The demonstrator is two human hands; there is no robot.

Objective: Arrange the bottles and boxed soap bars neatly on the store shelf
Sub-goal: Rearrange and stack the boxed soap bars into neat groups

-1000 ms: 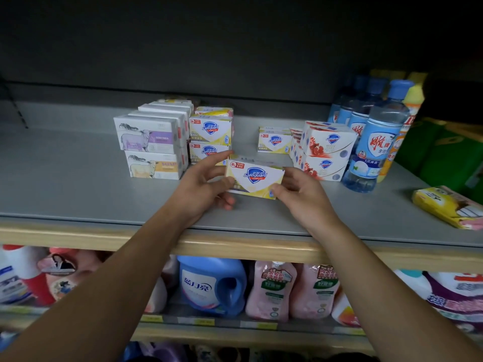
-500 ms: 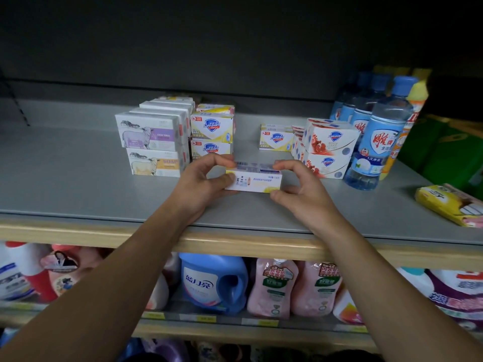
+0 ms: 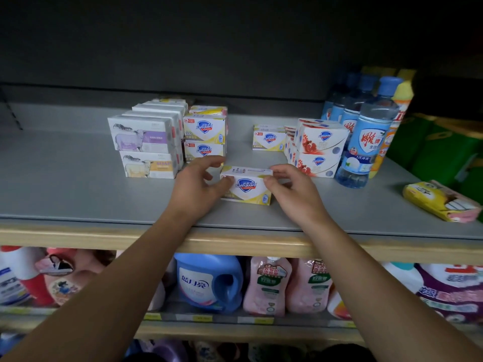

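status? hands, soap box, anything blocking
Left hand and right hand both pinch the yellow soap box, standing on the shelf. Yellow stack behind-left; nothing blocking.

Both hands' [image 3: 201,185] grip [image 3: 290,189] curled, pinching.

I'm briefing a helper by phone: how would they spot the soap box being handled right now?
On the grey upper shelf, look near the front edge, in the gap between the yellow Safeguard stack and the red-and-white Safeguard boxes. The yellow-and-white Safeguard box there is pinched at its ends by the left hand and right hand. Unlike its neighbours, it stands alone, unstacked.
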